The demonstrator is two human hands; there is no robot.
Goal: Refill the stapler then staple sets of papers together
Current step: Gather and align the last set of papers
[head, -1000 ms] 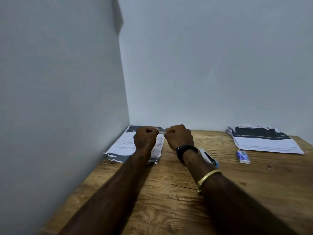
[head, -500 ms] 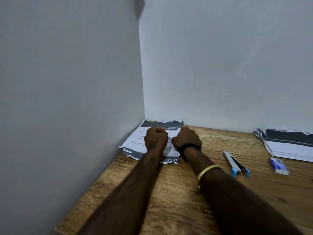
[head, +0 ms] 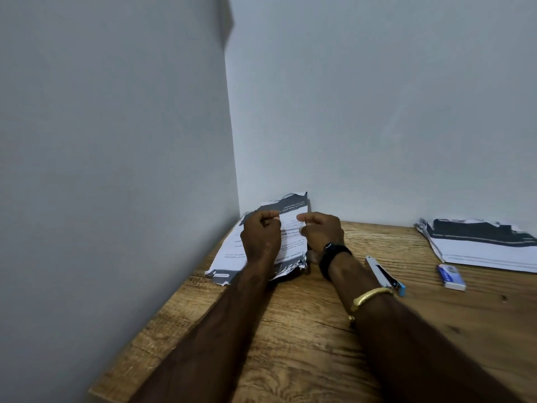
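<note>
A set of printed papers (head: 292, 228) with dark bands lies in the table's far left corner. Its far end is lifted off the pile. My left hand (head: 260, 237) pinches the set's left side between thumb and fingers, and my right hand (head: 321, 231) pinches its right side. A grey stapler (head: 383, 274) with a blue end lies on the wood just right of my right wrist, touched by neither hand. Farther right sits a small white and blue staple box (head: 451, 276).
A second stack of papers (head: 479, 245) lies at the far right against the back wall. Grey walls close off the wooden table (head: 290, 330) on the left and at the back. My right arm wears a black band and a gold bangle.
Both fists were lying knuckles up on the left pile. Now the thumbs and fingers pinch a set and its far end has come up. The camera has turned to the left.
</note>
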